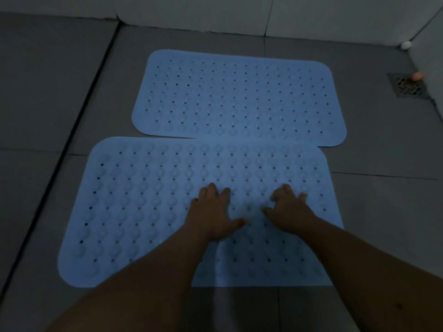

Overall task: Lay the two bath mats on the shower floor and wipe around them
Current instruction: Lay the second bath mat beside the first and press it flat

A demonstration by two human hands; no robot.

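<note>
Two light blue bath mats with rows of holes and bumps lie flat on the grey tiled shower floor (pixel 60 92). The far mat (pixel 239 97) sits near the back wall. The near mat (pixel 143 200) lies in front of it, its far edge slightly overlapping the far mat's near edge. My left hand (pixel 213 214) and my right hand (pixel 290 209) rest palm down on the middle of the near mat, fingers spread, holding nothing. No cloth is in view.
A square metal floor drain (pixel 407 86) sits at the right, with a small orange object (pixel 417 76) at its edge. A small white round object (pixel 405 45) lies in the back right corner. Light walls (pixel 215 10) bound the floor. A dark groove (pixel 79 111) runs along the left.
</note>
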